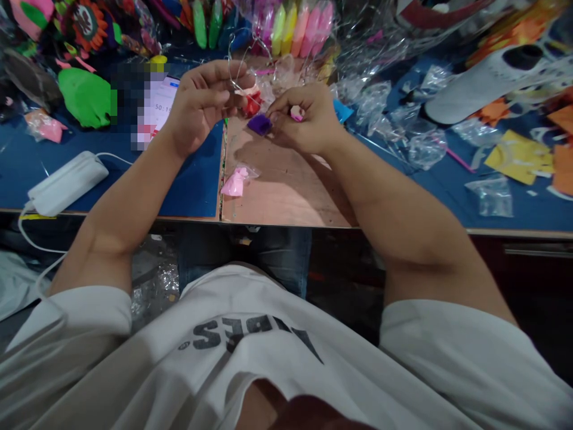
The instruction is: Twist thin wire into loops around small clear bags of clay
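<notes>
Left hand [203, 98] loosely grips thin wire [233, 71]; right hand's [308, 116] grip pinches a purple piece [259, 124]

Table [192, 194]: blue, with a pale brown panel [286, 194] at its near edge. Purple piece [259, 124] and red piece [253, 103] above the panel; pink piece [236, 182] near its left edge. Toward the table's far left corner — green piece [85, 95]; near right corner — yellow sheet [519, 156]. Shirt [201, 382]: white, black lettering [250, 334].
</notes>
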A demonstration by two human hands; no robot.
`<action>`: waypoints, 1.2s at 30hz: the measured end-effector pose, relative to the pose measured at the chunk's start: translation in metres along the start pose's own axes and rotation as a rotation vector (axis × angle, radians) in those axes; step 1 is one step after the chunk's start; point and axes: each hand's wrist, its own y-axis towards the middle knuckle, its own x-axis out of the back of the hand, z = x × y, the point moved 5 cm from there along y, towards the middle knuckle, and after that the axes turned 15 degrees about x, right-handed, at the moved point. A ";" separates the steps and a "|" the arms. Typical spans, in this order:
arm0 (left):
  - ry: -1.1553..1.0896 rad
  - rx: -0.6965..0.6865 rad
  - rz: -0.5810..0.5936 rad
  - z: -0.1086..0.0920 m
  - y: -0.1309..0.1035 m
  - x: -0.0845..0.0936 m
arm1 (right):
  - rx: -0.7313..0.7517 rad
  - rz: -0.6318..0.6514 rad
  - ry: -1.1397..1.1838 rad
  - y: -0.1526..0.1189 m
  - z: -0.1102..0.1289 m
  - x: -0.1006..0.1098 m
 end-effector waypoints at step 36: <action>0.225 -0.330 -0.094 0.008 -0.003 -0.015 | 0.057 0.045 -0.388 0.010 0.065 -0.035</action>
